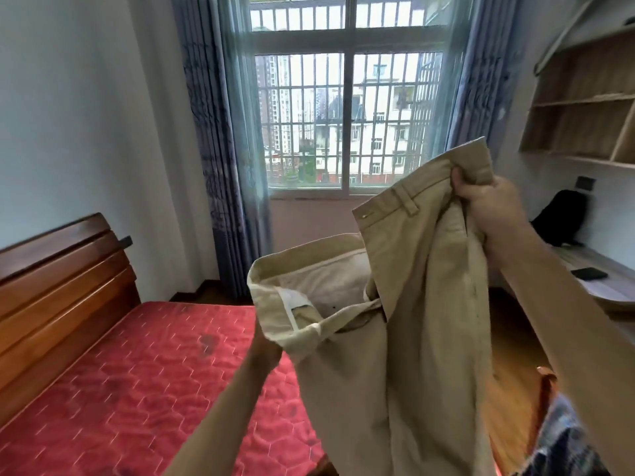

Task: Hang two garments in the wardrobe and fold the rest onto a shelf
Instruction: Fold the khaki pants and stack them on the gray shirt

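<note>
A pair of beige trousers (395, 338) hangs in the air in front of me, waistband up and open so the pale lining shows. My right hand (488, 207) grips the waistband high on the right, fingers curled over the fabric. My left hand (264, 352) holds the lower left part of the waistband from underneath, mostly hidden behind the cloth. The legs drop out of view at the bottom edge. A plaid garment (563, 438) shows at the lower right corner.
A bed with a red quilted mattress (137, 389) and a wooden headboard (58, 280) lies to the left. Ahead is a barred window (343, 115) with blue curtains. Wooden wall shelves (584, 108) hang at the right above a desk (601, 290) with a black bag (560, 218) and a phone (589, 273).
</note>
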